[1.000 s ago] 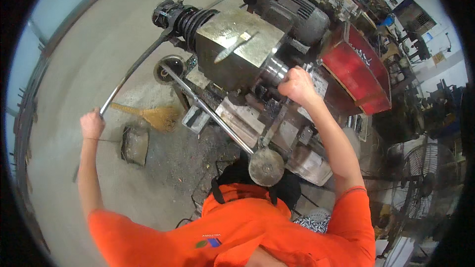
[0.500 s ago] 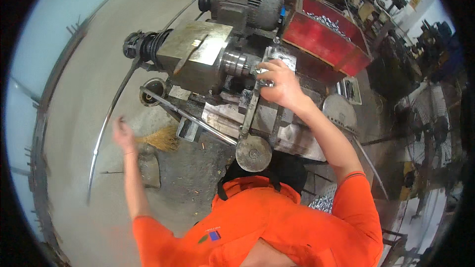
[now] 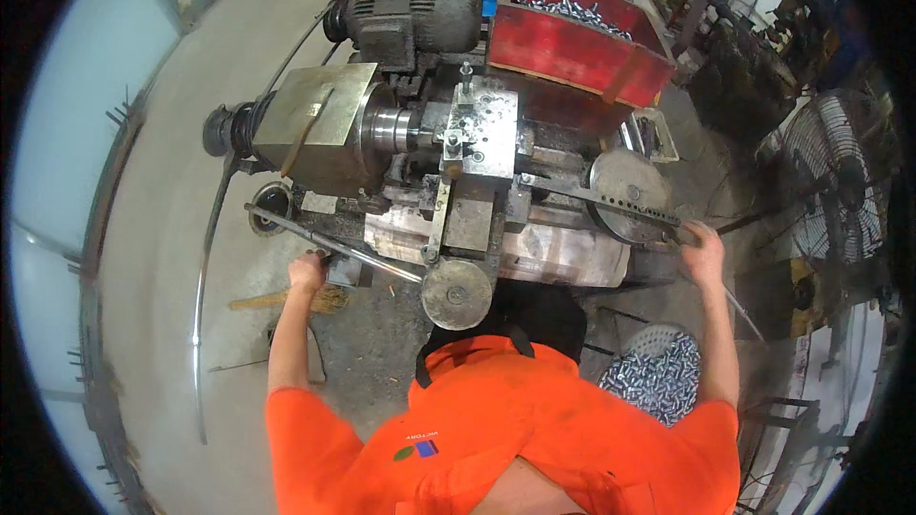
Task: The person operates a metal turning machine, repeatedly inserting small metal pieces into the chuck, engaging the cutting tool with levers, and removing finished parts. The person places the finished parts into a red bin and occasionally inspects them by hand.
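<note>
My right hand is closed around the outer end of a flat metal lever with a row of holes, which reaches in to the lathe's slide. My left hand is closed beside the lathe's front, just below a long shiny rod handle; what its fingers hold is hidden. Between the hands stands the lathe, with its headstock, round steel chuck and bolted tool block. A round metal disc sits at the near end of the slide.
Behind the lathe are a motor and a red bin of small metal parts. A basket of similar parts stands near my right elbow. A broom lies on the floor at left; a fan stands at right.
My right hand has left the chuck and tool block and taken hold of the perforated lever at right. My left hand has moved right, in to the lathe's front, and closed. The view has shifted.
</note>
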### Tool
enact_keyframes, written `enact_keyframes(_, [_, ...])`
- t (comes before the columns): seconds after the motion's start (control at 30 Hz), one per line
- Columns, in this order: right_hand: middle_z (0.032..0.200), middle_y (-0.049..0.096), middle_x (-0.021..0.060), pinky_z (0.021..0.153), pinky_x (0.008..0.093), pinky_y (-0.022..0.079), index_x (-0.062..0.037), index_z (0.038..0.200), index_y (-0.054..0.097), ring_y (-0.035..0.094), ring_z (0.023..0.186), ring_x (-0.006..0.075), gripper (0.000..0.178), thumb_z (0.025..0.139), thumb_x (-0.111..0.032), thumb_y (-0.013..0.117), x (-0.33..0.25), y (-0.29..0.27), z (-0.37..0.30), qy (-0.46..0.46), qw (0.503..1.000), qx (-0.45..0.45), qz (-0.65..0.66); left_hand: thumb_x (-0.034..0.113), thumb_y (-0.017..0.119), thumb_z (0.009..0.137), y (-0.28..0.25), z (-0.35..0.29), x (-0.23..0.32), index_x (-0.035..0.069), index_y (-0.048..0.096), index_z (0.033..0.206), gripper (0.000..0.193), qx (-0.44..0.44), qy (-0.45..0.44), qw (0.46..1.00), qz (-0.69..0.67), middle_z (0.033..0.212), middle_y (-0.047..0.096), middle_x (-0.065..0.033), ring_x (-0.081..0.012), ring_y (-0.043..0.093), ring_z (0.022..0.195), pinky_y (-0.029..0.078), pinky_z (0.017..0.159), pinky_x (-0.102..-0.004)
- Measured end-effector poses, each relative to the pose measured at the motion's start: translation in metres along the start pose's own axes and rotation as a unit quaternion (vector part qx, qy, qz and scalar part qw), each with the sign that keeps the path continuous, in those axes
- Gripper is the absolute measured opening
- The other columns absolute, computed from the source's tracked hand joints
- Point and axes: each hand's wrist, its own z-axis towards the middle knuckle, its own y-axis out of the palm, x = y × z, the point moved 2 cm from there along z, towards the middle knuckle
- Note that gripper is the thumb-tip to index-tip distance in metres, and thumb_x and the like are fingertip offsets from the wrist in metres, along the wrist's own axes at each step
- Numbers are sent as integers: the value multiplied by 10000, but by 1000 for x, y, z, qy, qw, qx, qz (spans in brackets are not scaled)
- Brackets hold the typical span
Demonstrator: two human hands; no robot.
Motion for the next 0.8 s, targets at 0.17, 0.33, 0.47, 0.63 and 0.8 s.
enact_keyframes(0.17, [1029,619,184,827,431,463,-48,1079,596,576,962,375,494,595,-114,668,195,9,-107,225,954,-86,-180,326,651,820,-28,-24,-59,10,579,1107,433,132,-58,899,-414,768,653,-149,-211,625,540,495,510,-304])
enact_keyframes(0.33, [923,625,210,736,467,490,-24,931,578,607,845,385,365,637,-232,641,220,19,-149,338,896,-125,-261,387,594,868,-95,-27,-36,-77,554,1061,505,176,-137,714,-664,712,632,-151,-204,609,491,492,441,-273])
enact_keyframes(0.47, [816,635,217,698,486,497,-28,736,573,614,795,397,273,652,-280,639,152,23,-209,268,937,-122,-188,311,604,860,-100,-12,12,-59,564,921,377,188,-207,663,-694,688,596,-102,-203,594,503,473,418,-299])
enact_keyframes(0.63, [496,379,-45,333,258,291,-56,936,665,355,368,93,296,706,-65,479,17,29,-265,473,789,-236,314,124,568,781,-73,15,11,-37,575,909,206,243,-198,650,-693,738,607,-92,-192,594,584,483,488,-317])
enact_keyframes(0.8, [451,355,-23,302,250,231,55,1033,577,290,320,86,417,657,-22,414,-57,33,-251,521,688,-250,440,138,587,764,-78,9,9,-47,577,888,223,264,-222,666,-662,700,592,-89,-192,592,559,478,472,-309])
